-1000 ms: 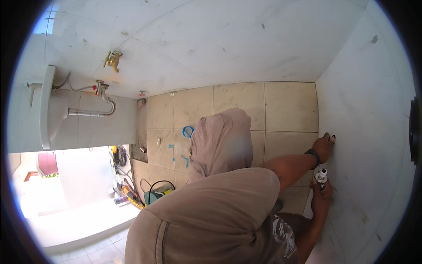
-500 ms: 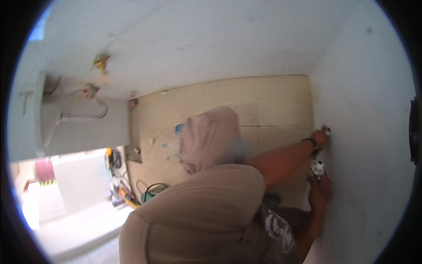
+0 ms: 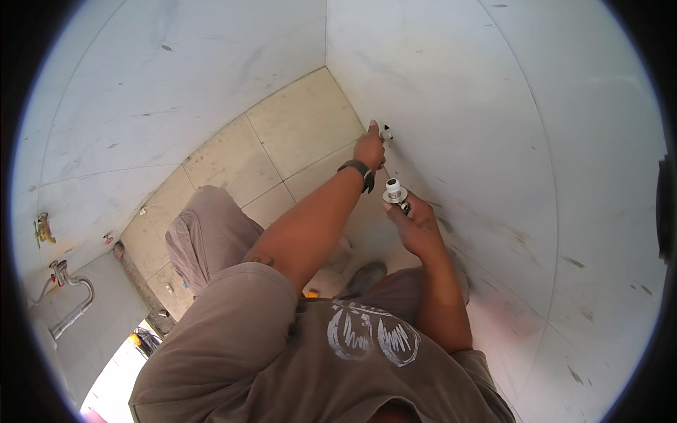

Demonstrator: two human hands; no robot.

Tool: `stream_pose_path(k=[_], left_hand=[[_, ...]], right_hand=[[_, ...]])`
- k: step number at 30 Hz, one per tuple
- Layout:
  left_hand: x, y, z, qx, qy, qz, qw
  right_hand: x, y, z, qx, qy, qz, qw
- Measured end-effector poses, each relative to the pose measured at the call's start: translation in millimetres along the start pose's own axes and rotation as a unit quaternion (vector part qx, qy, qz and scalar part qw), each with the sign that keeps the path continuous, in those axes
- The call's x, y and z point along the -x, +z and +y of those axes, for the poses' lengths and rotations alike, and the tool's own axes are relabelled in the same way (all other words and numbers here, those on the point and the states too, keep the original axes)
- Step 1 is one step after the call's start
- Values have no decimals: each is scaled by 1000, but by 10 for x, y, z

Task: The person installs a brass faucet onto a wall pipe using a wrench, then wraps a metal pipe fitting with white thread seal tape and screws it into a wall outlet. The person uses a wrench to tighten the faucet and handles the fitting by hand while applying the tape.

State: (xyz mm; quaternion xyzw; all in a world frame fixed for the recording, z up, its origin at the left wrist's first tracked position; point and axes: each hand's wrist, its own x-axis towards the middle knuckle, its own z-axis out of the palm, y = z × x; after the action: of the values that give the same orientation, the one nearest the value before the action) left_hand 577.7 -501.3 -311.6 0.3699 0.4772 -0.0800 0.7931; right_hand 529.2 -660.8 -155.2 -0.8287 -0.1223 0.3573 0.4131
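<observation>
My left hand (image 3: 369,148), with a dark band on its wrist, is at the right-hand wall beside a small pipe outlet (image 3: 386,132). Its fingers are curled and the thumb points up the wall; what they close on is hidden. A thin dark line shows just below these fingers. Nearer to me, my right hand (image 3: 417,224) grips a chrome pipe fitting (image 3: 395,192). The fitting has a round flange and a white end with a dark opening, facing up and away from the palm. It is apart from the wall outlet.
Smeared pale wall panels (image 3: 479,106) rise close on the right and at the back. Beige tiles (image 3: 303,120) cover the floor. On the left wall are a brass fitting (image 3: 44,229) and a chrome pipe (image 3: 74,310). My bent knee (image 3: 204,240) is left of my arm.
My view has turned, bringing the wall corner and both hands toward the middle. The left hand stays by the outlet; the right still grips the fitting.
</observation>
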Motion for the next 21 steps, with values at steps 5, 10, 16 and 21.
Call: stream_pose_path(k=[5,10,16,21], left_hand=[[-54,100,-335,-132,345,88,925],[-31,96,-23,60,-68,8,996],[73,40,-160,-93,173,18,980],[31,-30,-121,38,9,-41,998]], right_hand=[[-3,-5,14,-3,7,-2,1000],[-26,9,66,6,18,-8,1000],[-40,48,137,-14,20,15,1000],[-32,84,155,-8,7,42,999]])
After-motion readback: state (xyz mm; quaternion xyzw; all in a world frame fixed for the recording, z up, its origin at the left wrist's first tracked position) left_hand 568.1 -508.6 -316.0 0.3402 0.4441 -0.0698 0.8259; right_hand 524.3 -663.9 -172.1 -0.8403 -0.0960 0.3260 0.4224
